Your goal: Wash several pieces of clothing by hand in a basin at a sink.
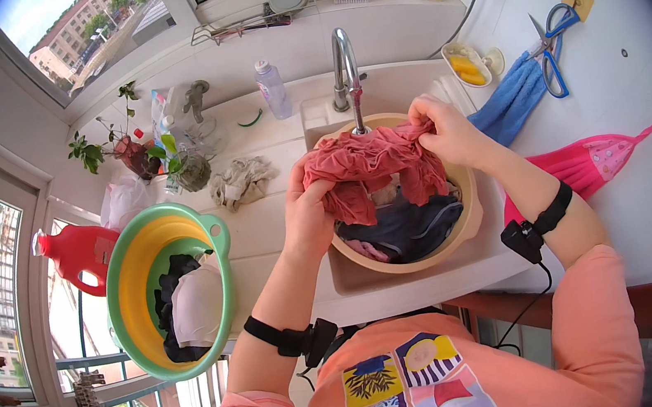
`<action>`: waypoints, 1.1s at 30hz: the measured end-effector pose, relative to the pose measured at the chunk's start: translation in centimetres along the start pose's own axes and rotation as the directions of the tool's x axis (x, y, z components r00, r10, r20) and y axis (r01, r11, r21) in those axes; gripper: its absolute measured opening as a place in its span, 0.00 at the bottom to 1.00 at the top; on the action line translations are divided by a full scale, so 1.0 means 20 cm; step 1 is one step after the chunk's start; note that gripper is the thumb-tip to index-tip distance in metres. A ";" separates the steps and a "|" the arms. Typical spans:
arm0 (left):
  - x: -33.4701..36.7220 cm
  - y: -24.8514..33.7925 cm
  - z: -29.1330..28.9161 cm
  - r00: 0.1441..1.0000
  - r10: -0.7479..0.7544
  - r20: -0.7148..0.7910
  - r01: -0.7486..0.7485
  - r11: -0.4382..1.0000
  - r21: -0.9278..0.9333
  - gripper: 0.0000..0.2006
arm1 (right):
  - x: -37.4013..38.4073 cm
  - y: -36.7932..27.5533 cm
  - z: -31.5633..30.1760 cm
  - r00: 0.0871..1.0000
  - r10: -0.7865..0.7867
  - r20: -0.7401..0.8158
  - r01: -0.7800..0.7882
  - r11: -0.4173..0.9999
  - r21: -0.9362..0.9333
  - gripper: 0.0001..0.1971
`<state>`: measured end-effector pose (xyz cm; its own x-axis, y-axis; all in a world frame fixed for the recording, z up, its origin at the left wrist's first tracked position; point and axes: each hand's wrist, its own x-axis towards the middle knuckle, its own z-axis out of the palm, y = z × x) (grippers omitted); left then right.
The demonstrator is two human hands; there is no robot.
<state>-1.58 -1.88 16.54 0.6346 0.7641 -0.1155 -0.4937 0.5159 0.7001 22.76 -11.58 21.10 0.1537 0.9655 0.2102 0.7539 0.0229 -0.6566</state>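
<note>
A bunched red garment (382, 154) is stretched between my two hands, just under the faucet (344, 68). My left hand (308, 208) grips its left side, the thumb lying over the cloth. At the upper right, my right hand (445, 128) pinches the fabric between thumb and fingers. Beneath the garment stands a beige basin (469, 225) set in the sink, with dark navy clothes (409, 229) and a bit of pink cloth (368, 252) inside. The red cloth hides the basin's far part.
Left on the counter are a green-and-yellow basin (218, 235) holding dark and pale clothes, a red detergent jug (79, 255), a greyish rag (242, 183), potted plants (142, 154) and a clear bottle (273, 90). Scissors (553, 51), a blue towel (510, 103) and a pink towel (579, 164) hang at right.
</note>
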 end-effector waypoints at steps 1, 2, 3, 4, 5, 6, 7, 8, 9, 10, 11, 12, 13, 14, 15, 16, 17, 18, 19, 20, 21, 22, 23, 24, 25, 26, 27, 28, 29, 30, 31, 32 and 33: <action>0.04 -0.11 -0.05 0.999 0.043 0.026 -0.042 0.999 -0.019 0.20 | -0.01 0.09 0.03 1.000 0.003 -0.005 -0.003 1.000 0.003 0.10; 0.09 -0.20 -0.10 0.999 0.037 0.030 -0.036 0.999 -0.015 0.20 | -0.04 0.17 0.06 0.999 -0.016 -0.048 0.016 1.000 0.014 0.11; 0.12 -0.27 -0.15 0.979 0.197 0.058 -0.200 0.854 0.481 0.20 | -0.05 0.25 0.11 0.996 -0.037 -0.084 0.040 0.999 0.031 0.12; 0.15 -0.33 -0.17 0.936 0.305 0.173 -0.305 0.464 0.832 0.20 | -0.10 0.33 0.15 0.996 -0.025 -0.089 0.027 0.999 0.030 0.12; 0.14 -0.37 -0.19 0.942 0.270 0.199 -0.236 0.113 0.965 0.25 | -0.14 0.42 0.20 0.997 -0.078 -0.006 0.077 0.993 -0.084 0.15; 0.13 -0.42 -0.24 0.944 0.266 0.197 -0.232 0.110 0.966 0.25 | -0.16 0.49 0.25 0.988 -0.127 0.088 0.142 0.972 -0.188 0.20; 0.11 -0.47 -0.30 0.987 0.120 0.109 -0.105 -0.036 0.994 0.27 | -0.18 0.56 0.28 0.987 -0.129 0.091 0.144 0.973 -0.182 0.20; 0.11 -0.50 -0.32 1.000 -0.015 -0.005 0.002 -0.197 0.980 0.29 | -0.19 0.63 0.30 0.949 0.045 0.313 0.021 0.979 -0.204 0.24; 0.12 -0.52 -0.34 1.000 -0.014 -0.010 0.007 -0.198 0.980 0.29 | -0.20 0.69 0.33 0.833 0.213 0.511 -0.090 0.963 -0.254 0.29; 0.12 -0.52 -0.34 0.992 -0.123 -0.003 -0.021 -0.197 0.980 0.30 | -0.19 0.70 0.36 0.829 0.207 0.519 -0.085 0.965 -0.249 0.29; 0.12 -0.53 -0.35 0.973 -0.229 0.003 -0.048 -0.191 0.980 0.32 | -0.18 0.71 0.40 0.766 0.285 0.576 -0.126 0.945 -0.301 0.32; 0.11 -0.53 -0.35 0.975 -0.221 -0.008 -0.035 -0.191 0.981 0.32 | -0.17 0.71 0.43 0.693 0.359 0.625 -0.157 0.921 -0.356 0.35; 0.09 -0.52 -0.34 0.969 -0.244 -0.020 -0.034 -0.214 0.976 0.31 | -0.14 0.67 0.46 0.657 0.355 0.665 -0.118 0.920 -0.374 0.34; 0.07 -0.50 -0.33 0.964 -0.264 -0.035 -0.030 -0.236 0.971 0.30 | -0.11 0.63 0.48 0.620 0.349 0.703 -0.074 0.918 -0.391 0.34; 0.05 -0.46 -0.32 0.963 -0.268 -0.027 -0.041 -0.243 0.969 0.29 | -0.09 0.58 0.51 0.624 0.338 0.705 -0.054 0.918 -0.392 0.30; 0.02 -0.42 -0.32 0.970 -0.238 -0.056 -0.004 -0.244 0.970 0.29 | -0.06 0.51 0.51 0.616 0.308 0.725 -0.014 0.925 -0.381 0.30; -0.01 -0.38 -0.32 0.973 -0.228 -0.028 -0.013 -0.177 0.984 0.29 | -0.02 0.46 0.51 0.606 0.231 0.761 0.018 0.953 -0.303 0.29; -0.05 -0.33 -0.32 0.978 -0.210 -0.001 -0.022 -0.111 0.994 0.28 | 0.02 0.40 0.52 0.590 0.149 0.794 0.051 0.974 -0.221 0.27; -0.09 -0.26 -0.29 0.987 -0.156 0.041 -0.054 -0.078 0.996 0.28 | 0.04 0.32 0.51 0.634 0.066 0.770 0.111 0.978 -0.175 0.25; -0.16 -0.18 -0.27 0.994 -0.091 0.067 -0.073 -0.056 0.996 0.27 | 0.07 0.22 0.52 0.663 -0.035 0.748 0.181 0.977 -0.115 0.23; -0.22 -0.12 -0.28 0.995 -0.007 0.099 -0.099 -0.046 0.994 0.25 | 0.10 0.10 0.51 0.667 -0.085 0.740 0.188 0.981 -0.057 0.22; -0.29 -0.03 -0.25 0.989 0.082 0.119 -0.114 -0.072 0.991 0.23 | 0.13 -0.01 0.51 0.672 -0.126 0.730 0.187 0.982 -0.003 0.21; -0.36 0.06 -0.25 0.977 0.165 0.132 -0.117 -0.102 0.988 0.22 | 0.18 -0.11 0.54 0.643 -0.168 0.747 0.228 0.973 0.022 0.21; -0.44 0.15 -0.27 0.958 0.244 0.148 -0.117 -0.135 0.984 0.20 | 0.22 -0.22 0.59 0.654 -0.263 0.709 0.288 0.954 0.088 0.20; -0.51 0.25 -0.28 0.937 0.318 0.147 -0.116 -0.114 0.987 0.19 | 0.25 -0.32 0.61 0.668 -0.340 0.662 0.337 0.931 0.139 0.19; -0.59 0.35 -0.30 0.909 0.391 0.147 -0.118 -0.097 0.988 0.17 | 0.27 -0.46 0.63 0.658 -0.400 0.637 0.357 0.912 0.204 0.18; -0.66 0.44 -0.35 0.865 0.482 0.138 -0.080 -0.140 0.987 0.15 | 0.30 -0.57 0.68 0.645 -0.493 0.584 0.422 0.867 0.266 0.17; -0.73 0.53 -0.42 0.808 0.568 0.158 -0.059 -0.189 0.980 0.12 | 0.33 -0.68 0.73 0.632 -0.571 0.524 0.480 0.819 0.315 0.17; -0.80 0.63 -0.49 0.754 0.636 0.163 -0.016 -0.231 0.973 0.11 | 0.36 -0.77 0.80 0.611 -0.587 0.531 0.496 0.807 0.320 0.17; -0.87 0.70 -0.60 0.693 0.709 0.131 0.089 -0.264 0.960 0.10 | 0.40 -0.85 0.88 0.586 -0.642 0.494 0.528 0.765 0.368 0.17; -0.94 0.76 -0.72 0.645 0.757 0.100 0.182 -0.280 0.942 0.09 | 0.43 -0.94 0.97 0.557 -0.693 0.457 0.557 0.720 0.413 0.18; -1.01 0.81 -0.86 0.604 0.795 0.057 0.263 -0.266 0.927 0.10 | 0.46 -1.02 1.07 0.532 -0.707 0.465 0.570 0.706 0.422 0.18; -1.08 0.83 -0.99 0.584 0.811 0.024 0.330 -0.265 0.906 0.10 | 0.48 -1.10 1.17 0.499 -0.701 0.510 0.567 0.709 0.419 0.20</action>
<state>-35.23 -2.17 16.81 -0.0156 0.8554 0.5178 0.8790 -0.2351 0.4149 -7.20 3.35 20.57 -0.7770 0.5983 0.1957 0.3538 0.6722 -0.6504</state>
